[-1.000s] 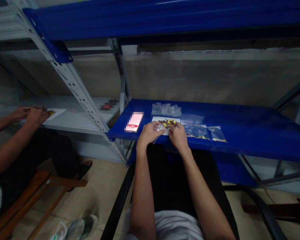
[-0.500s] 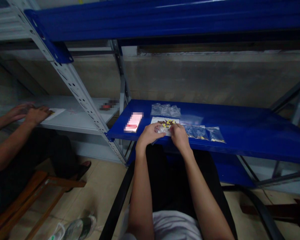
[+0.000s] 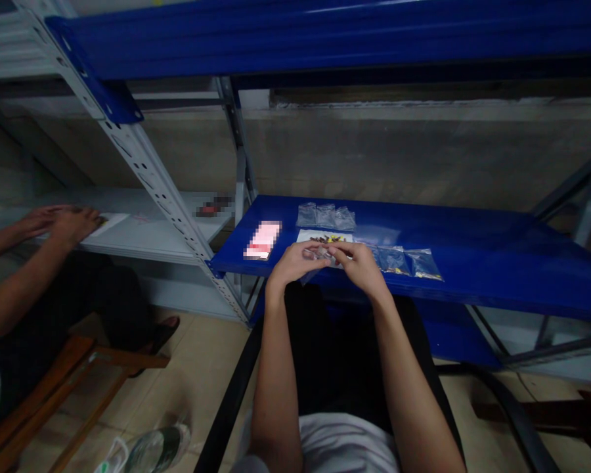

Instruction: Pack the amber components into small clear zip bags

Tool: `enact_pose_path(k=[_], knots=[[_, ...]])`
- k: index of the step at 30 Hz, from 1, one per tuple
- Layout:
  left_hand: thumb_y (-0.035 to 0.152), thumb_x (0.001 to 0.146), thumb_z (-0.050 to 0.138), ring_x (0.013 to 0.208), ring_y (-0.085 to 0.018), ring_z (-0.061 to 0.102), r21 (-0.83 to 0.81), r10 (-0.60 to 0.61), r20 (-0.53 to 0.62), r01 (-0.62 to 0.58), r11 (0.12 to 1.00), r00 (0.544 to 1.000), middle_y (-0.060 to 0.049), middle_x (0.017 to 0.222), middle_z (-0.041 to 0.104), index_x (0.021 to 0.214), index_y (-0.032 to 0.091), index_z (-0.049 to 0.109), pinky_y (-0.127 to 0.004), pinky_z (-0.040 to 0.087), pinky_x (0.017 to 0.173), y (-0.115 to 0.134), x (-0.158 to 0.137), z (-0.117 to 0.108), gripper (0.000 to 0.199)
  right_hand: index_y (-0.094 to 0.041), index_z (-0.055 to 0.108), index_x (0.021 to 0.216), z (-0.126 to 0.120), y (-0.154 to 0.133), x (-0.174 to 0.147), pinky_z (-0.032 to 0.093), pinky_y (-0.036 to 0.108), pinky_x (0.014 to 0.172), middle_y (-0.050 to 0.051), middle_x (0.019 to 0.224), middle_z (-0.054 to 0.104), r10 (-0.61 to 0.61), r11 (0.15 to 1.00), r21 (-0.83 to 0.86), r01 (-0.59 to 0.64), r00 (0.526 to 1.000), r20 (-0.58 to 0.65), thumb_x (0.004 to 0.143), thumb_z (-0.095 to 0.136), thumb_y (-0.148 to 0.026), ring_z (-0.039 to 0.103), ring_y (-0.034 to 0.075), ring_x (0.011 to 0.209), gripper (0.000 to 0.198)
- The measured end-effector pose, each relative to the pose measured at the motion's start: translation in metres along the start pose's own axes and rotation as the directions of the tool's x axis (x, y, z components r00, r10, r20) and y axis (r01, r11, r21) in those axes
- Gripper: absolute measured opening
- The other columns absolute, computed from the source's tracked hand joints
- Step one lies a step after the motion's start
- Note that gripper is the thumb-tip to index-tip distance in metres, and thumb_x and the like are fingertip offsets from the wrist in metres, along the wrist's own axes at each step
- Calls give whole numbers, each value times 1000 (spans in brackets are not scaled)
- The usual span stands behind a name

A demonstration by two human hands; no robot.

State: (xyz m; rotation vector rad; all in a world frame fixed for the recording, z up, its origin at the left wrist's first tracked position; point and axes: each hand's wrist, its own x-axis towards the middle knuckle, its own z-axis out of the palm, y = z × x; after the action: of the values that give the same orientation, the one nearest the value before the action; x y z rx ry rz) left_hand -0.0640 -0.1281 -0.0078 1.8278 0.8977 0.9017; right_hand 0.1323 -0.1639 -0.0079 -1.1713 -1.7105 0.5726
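My left hand (image 3: 294, 264) is closed on a small clear plastic bag (image 3: 318, 252) at the front edge of the blue shelf. My right hand (image 3: 360, 264) meets it from the right, fingertips pinched together at the bag. Whatever sits between those fingertips is too small to make out. Just behind both hands, small brown and yellow pieces (image 3: 326, 239) lie in a heap on a white sheet (image 3: 303, 235). To the right of my right hand lie several clear bags (image 3: 396, 261) with small pieces inside.
Several flat clear bags (image 3: 326, 216) lie behind the sheet. A phone (image 3: 264, 240) with a blurred screen rests on the blue shelf (image 3: 482, 256) to the left. Beyond the metal upright (image 3: 148, 167), another person's hands (image 3: 71, 223) work at a grey shelf. A plastic bottle (image 3: 157, 450) is on the floor.
My right hand has come from the heap of pieces to the bag in my left hand, its fingers now meeting the left fingers. My left hand has hardly moved.
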Motion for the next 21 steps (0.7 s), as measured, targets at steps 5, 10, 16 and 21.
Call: enact_pose_path(k=[5, 10, 16, 21], knots=[[39, 76, 87, 92, -20, 72, -19, -30, -53, 29, 999, 998, -10, 113, 78, 118, 15, 76, -29, 55, 84, -9, 2, -2, 50, -19, 79, 113, 5, 21, 4, 54, 38, 90, 10, 109, 80, 41, 993, -102, -57, 987, -154, 97, 56, -28, 72, 25, 94, 29], [39, 72, 89, 81, -16, 68, -96, -104, -87, 96, 991, 991, -8, 100, 75, 116, 14, 74, -24, 50, 71, -8, 1, -1, 52, -16, 78, 117, 19, 41, 6, 48, 40, 103, 16, 116, 74, 87, 863, -492, -118, 993, -84, 98, 51, -16, 66, 28, 110, 33], [42, 70, 91, 75, -13, 62, -102, -120, -101, 109, 989, 988, -3, 86, 68, 108, 14, 74, -23, 47, 68, -4, 1, 1, 50, -21, 74, 126, 28, 34, 4, 49, 37, 96, 16, 125, 65, 198, 729, -660, -181, 979, -51, 103, 51, -21, 57, 31, 122, 33], [43, 70, 91, 75, -14, 62, -78, -120, -123, 111, 991, 985, -2, 85, 68, 109, 15, 74, -23, 47, 68, -8, 2, 1, 51, -19, 71, 120, 26, 29, 4, 49, 36, 91, 17, 124, 63, 218, 704, -683, -194, 974, -52, 105, 46, -20, 56, 31, 120, 29]])
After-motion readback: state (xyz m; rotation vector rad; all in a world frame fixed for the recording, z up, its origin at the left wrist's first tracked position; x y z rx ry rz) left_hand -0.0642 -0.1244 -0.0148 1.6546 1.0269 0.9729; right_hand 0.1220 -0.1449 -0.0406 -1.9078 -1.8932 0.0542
